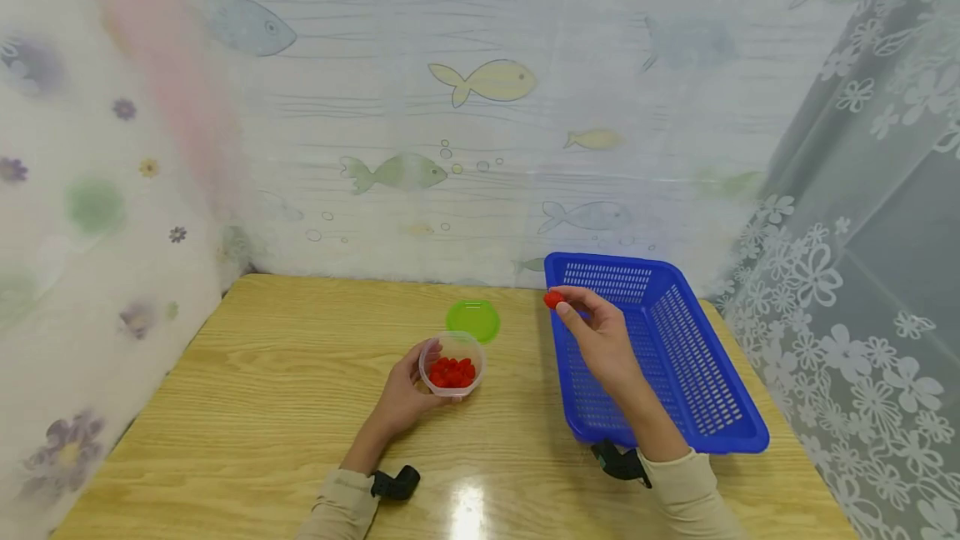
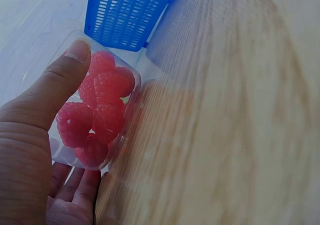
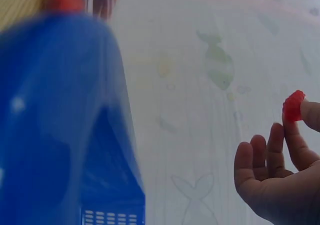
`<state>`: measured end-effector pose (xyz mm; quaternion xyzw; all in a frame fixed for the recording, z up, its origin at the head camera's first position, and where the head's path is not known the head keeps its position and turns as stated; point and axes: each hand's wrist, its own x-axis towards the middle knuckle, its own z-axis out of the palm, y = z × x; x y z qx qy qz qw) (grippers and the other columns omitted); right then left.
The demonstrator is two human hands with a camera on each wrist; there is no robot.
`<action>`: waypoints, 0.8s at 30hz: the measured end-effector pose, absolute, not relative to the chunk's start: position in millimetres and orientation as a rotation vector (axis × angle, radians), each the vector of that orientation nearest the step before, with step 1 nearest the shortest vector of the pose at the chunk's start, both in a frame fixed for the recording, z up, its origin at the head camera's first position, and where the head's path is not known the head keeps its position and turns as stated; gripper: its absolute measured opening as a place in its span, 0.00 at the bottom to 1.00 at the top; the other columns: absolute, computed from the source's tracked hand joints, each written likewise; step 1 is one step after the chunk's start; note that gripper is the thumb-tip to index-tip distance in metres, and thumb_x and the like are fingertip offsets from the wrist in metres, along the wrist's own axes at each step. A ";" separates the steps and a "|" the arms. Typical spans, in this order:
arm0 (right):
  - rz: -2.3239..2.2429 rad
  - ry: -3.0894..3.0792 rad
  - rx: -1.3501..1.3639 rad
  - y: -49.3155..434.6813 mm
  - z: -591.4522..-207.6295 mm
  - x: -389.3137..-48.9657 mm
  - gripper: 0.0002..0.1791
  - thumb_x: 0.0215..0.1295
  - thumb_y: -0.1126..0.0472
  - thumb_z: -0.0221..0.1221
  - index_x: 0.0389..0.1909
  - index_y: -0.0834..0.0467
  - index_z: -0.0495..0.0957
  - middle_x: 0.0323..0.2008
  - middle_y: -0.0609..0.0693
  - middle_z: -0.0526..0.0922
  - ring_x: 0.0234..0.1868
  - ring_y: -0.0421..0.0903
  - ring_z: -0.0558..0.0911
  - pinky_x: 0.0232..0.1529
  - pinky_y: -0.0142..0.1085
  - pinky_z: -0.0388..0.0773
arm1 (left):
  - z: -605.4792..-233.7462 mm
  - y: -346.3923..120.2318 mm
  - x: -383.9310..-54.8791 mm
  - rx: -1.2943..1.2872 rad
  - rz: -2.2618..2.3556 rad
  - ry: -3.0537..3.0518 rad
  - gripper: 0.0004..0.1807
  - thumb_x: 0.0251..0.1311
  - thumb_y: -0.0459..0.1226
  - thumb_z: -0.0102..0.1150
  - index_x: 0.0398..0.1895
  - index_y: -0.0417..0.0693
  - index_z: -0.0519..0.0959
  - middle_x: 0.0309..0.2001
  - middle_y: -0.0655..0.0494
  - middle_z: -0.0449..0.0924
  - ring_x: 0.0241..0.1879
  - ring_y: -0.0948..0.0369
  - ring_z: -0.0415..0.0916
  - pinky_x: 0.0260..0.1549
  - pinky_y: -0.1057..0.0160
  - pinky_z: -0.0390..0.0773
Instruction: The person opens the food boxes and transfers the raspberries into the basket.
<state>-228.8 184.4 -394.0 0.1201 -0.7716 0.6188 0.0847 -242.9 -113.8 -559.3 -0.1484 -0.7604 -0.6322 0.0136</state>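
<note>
Toward the wooden worktop's [image 1: 262, 373] right edge, the right hand [image 1: 603, 342] pinches a red raspberry [image 1: 553, 299]; the left hand [image 1: 405, 397] grips a round clear-plastic tub [image 1: 460, 343].

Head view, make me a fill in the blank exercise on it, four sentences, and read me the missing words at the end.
1. The person's ____ hand holds the clear container of small berries.
2. The single berry pinched by the right hand is coloured ____.
3. The blue basket stands on the ____ side of the clear container.
4. The round, flat disc on the wooden table is coloured ____.

Missing words: left; red; right; green.
</note>
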 end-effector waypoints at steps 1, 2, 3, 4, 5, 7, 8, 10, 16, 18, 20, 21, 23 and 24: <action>1.819 -2.329 0.364 188.6 -393.9 -229.2 0.17 0.77 0.63 0.56 0.60 0.66 0.78 0.55 0.61 0.81 0.52 0.38 0.78 0.54 0.24 0.77 | -559.1 -113.7 -242.8 -0.463 -1.964 -2.372 0.52 0.44 0.31 0.82 0.75 0.44 0.65 0.71 0.44 0.70 0.71 0.46 0.67 0.72 0.47 0.65; 1.802 -2.348 0.366 192.8 -393.8 -229.7 0.17 0.77 0.62 0.56 0.60 0.66 0.78 0.55 0.62 0.81 0.53 0.39 0.78 0.54 0.23 0.77 | -559.2 -113.6 -242.9 -0.462 -1.959 -2.377 0.52 0.44 0.31 0.82 0.75 0.44 0.65 0.71 0.44 0.70 0.71 0.46 0.67 0.72 0.47 0.65; 1.780 -2.368 0.374 196.6 -393.2 -229.8 0.17 0.77 0.62 0.55 0.60 0.66 0.78 0.55 0.62 0.81 0.53 0.39 0.79 0.54 0.23 0.77 | -559.2 -113.5 -242.9 -0.462 -1.952 -2.380 0.52 0.44 0.31 0.82 0.75 0.44 0.65 0.71 0.44 0.70 0.71 0.47 0.68 0.71 0.47 0.65; 1.761 -2.384 0.384 200.3 -392.6 -229.9 0.17 0.78 0.61 0.55 0.60 0.66 0.78 0.55 0.62 0.81 0.53 0.39 0.79 0.53 0.23 0.77 | -559.1 -113.3 -242.8 -0.462 -1.949 -2.379 0.52 0.44 0.31 0.82 0.75 0.44 0.65 0.71 0.44 0.70 0.71 0.47 0.68 0.71 0.47 0.66; 1.742 -2.401 0.395 203.8 -391.9 -229.8 0.17 0.78 0.61 0.55 0.60 0.66 0.78 0.55 0.62 0.81 0.53 0.40 0.79 0.53 0.23 0.77 | -558.8 -113.3 -242.7 -0.460 -1.946 -2.381 0.52 0.44 0.31 0.82 0.75 0.44 0.65 0.71 0.45 0.70 0.70 0.47 0.68 0.71 0.47 0.66; 1.722 -2.422 0.414 210.2 -389.8 -228.9 0.17 0.78 0.60 0.55 0.59 0.66 0.78 0.54 0.60 0.82 0.53 0.40 0.79 0.53 0.23 0.76 | -558.1 -113.1 -242.0 -0.462 -1.938 -2.377 0.52 0.45 0.31 0.82 0.75 0.43 0.65 0.71 0.44 0.70 0.70 0.46 0.68 0.71 0.47 0.66; 1.723 -2.427 0.416 213.1 -388.9 -228.8 0.17 0.78 0.60 0.55 0.59 0.66 0.78 0.53 0.59 0.82 0.53 0.41 0.79 0.53 0.24 0.76 | -557.6 -113.0 -241.7 -0.459 -1.941 -2.375 0.52 0.45 0.31 0.82 0.75 0.43 0.65 0.71 0.44 0.70 0.70 0.46 0.68 0.71 0.47 0.66; 1.713 -2.438 0.426 218.9 -387.2 -228.5 0.17 0.77 0.60 0.56 0.59 0.66 0.79 0.52 0.57 0.83 0.53 0.42 0.79 0.54 0.23 0.76 | -556.8 -112.9 -241.1 -0.455 -1.948 -2.371 0.52 0.44 0.31 0.82 0.75 0.43 0.65 0.71 0.44 0.70 0.70 0.46 0.68 0.71 0.46 0.66; 1.673 -2.450 0.448 234.8 -381.2 -228.4 0.18 0.78 0.59 0.55 0.59 0.67 0.78 0.49 0.45 0.83 0.52 0.38 0.80 0.53 0.22 0.76 | -556.7 -113.4 -240.6 -0.451 -1.947 -2.378 0.52 0.44 0.31 0.82 0.75 0.44 0.65 0.71 0.44 0.70 0.71 0.47 0.68 0.71 0.47 0.66; 1.647 -2.453 0.457 239.1 -377.7 -228.4 0.18 0.78 0.60 0.56 0.59 0.67 0.78 0.49 0.42 0.83 0.51 0.34 0.79 0.53 0.22 0.76 | -556.9 -113.3 -240.4 -0.464 -1.939 -2.371 0.52 0.44 0.32 0.82 0.75 0.43 0.65 0.71 0.43 0.70 0.70 0.46 0.68 0.70 0.46 0.66; 1.632 -2.461 0.462 243.4 -373.9 -229.2 0.18 0.78 0.59 0.55 0.59 0.66 0.78 0.49 0.41 0.82 0.51 0.33 0.79 0.52 0.22 0.76 | -557.2 -113.2 -240.4 -0.464 -1.941 -2.367 0.52 0.44 0.32 0.82 0.75 0.43 0.65 0.71 0.43 0.71 0.70 0.45 0.68 0.70 0.45 0.66; 1.619 -2.468 0.462 245.7 -371.8 -229.7 0.18 0.78 0.59 0.55 0.59 0.66 0.78 0.48 0.40 0.82 0.51 0.33 0.79 0.52 0.22 0.76 | -557.2 -113.0 -240.5 -0.463 -1.942 -2.366 0.52 0.44 0.32 0.82 0.75 0.43 0.65 0.71 0.43 0.70 0.70 0.45 0.68 0.70 0.45 0.66; 1.593 -2.480 0.470 250.7 -368.0 -231.8 0.19 0.78 0.58 0.55 0.60 0.66 0.78 0.48 0.39 0.82 0.51 0.33 0.79 0.52 0.21 0.76 | -557.4 -112.9 -240.6 -0.470 -1.944 -2.364 0.51 0.45 0.31 0.82 0.75 0.43 0.65 0.71 0.42 0.70 0.70 0.45 0.68 0.70 0.45 0.66; 1.583 -2.488 0.474 253.4 -366.6 -233.6 0.19 0.79 0.58 0.54 0.60 0.66 0.78 0.49 0.39 0.82 0.51 0.33 0.79 0.52 0.21 0.76 | -557.4 -112.7 -240.6 -0.471 -1.945 -2.364 0.51 0.45 0.31 0.82 0.75 0.43 0.65 0.71 0.42 0.70 0.70 0.45 0.68 0.70 0.46 0.66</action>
